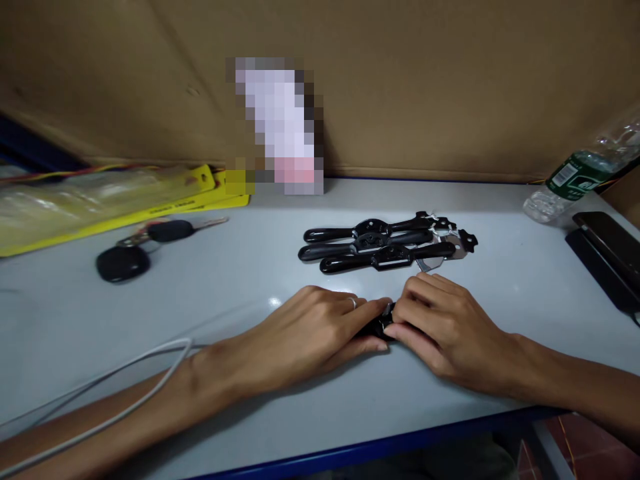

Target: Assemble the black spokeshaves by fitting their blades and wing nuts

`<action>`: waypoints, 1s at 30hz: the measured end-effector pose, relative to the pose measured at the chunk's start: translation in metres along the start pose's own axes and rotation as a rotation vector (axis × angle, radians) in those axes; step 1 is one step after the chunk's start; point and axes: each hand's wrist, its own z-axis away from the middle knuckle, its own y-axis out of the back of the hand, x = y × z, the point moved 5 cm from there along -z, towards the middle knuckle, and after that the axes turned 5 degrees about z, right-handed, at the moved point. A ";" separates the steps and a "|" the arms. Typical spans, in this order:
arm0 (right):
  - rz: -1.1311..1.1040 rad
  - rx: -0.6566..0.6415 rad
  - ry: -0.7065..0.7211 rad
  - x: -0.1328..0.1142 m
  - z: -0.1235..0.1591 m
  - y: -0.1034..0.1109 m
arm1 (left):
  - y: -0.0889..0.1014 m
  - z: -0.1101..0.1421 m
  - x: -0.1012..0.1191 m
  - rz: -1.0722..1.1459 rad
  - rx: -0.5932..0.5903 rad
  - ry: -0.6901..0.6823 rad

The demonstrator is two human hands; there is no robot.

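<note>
My left hand, with a ring on one finger, is closed on a black spokeshave low over the table. My right hand meets it from the other side, its thumb and fingers closed at the middle of the same tool. Most of this spokeshave is hidden under my hands. Just beyond them lie several more parts: three black spokeshaves side by side, handles pointing left and right. Metal blades and small black plates with white ties lie at their right ends.
Keys with a black fob lie at the left, near yellow cards in clear packaging. A plastic bottle and a dark phone are at the right. A white cable crosses my left forearm. Cardboard stands behind the table.
</note>
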 end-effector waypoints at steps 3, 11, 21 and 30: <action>0.033 -0.007 -0.058 0.004 0.001 0.001 | 0.000 0.000 -0.001 0.010 -0.014 0.012; 0.007 -0.034 -0.004 0.000 0.000 -0.001 | -0.001 0.001 -0.001 -0.002 0.000 0.003; -0.025 -0.087 -0.021 0.002 0.000 0.001 | -0.001 0.001 0.000 0.002 0.006 0.009; -0.097 -0.027 -0.064 0.003 0.000 -0.002 | -0.002 0.001 -0.002 0.003 -0.038 0.031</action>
